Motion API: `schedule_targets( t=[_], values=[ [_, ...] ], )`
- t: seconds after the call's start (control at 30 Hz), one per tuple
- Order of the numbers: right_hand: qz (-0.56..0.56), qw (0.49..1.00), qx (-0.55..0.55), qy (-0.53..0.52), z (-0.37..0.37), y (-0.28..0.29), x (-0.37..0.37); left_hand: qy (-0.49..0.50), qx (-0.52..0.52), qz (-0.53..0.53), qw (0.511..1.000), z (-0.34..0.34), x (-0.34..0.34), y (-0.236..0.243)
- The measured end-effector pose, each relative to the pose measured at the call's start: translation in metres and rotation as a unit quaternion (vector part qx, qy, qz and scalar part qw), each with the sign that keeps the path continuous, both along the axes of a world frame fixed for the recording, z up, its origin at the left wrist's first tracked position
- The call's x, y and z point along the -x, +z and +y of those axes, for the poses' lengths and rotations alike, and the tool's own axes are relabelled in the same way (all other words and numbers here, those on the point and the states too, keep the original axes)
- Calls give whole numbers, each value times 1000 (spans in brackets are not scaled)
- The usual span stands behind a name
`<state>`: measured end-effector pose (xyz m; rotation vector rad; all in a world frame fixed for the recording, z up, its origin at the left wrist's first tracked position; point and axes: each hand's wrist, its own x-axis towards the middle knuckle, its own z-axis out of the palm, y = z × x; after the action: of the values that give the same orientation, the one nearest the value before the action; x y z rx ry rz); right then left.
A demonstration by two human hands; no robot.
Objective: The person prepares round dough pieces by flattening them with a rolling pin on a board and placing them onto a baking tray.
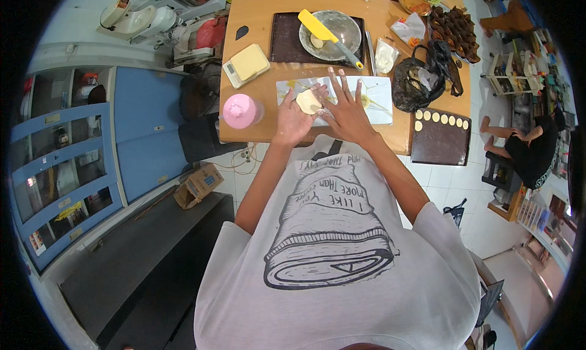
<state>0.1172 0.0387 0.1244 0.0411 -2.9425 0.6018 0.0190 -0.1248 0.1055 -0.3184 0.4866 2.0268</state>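
A flattened round of pale dough (309, 102) rests on the upturned palm and fingers of my left hand (295, 119). Against the dough's right edge lies the thumb side of my right hand (350, 110), its fingers stretched out and spread. Both hands are over a glossy light board (381, 99) with a plant pattern. Beyond them, a metal bowl (342, 29) sits on a dark baking tray (287, 38); a lump of dough (317, 41) shows inside it. Across the bowl lies a yellow spatula (320, 27) with a grey handle.
At left stand a pink lidded container (239, 111) and a yellow kitchen scale (246, 66). Several dough rounds line a dark tray (441, 147) overhanging the front right edge. A black plastic bag (414, 84) and dark brown cups (455, 33) lie right. Another person (531, 145) sits far right.
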Motion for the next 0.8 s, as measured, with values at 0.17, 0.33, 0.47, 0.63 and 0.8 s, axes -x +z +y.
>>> schedule_targets(
  t=[0.17,0.33,0.47,0.63,0.8],
  values=[
    [-46,994,27,98,0,8,-8,-17,-143,-16,989,-1,2,-14],
    [18,999,38,2,5,3,-5,10,-5,-17,1000,10,-4,-3],
    [-53,989,89,104,5,16,-7,-28,-232,-65,970,-1,-1,-24],
    [-42,996,55,48,16,1,-17,24,-4,-25,999,11,-7,6],
    [-57,986,121,99,18,6,-24,79,-6,-27,996,13,-18,-21]
  ],
)
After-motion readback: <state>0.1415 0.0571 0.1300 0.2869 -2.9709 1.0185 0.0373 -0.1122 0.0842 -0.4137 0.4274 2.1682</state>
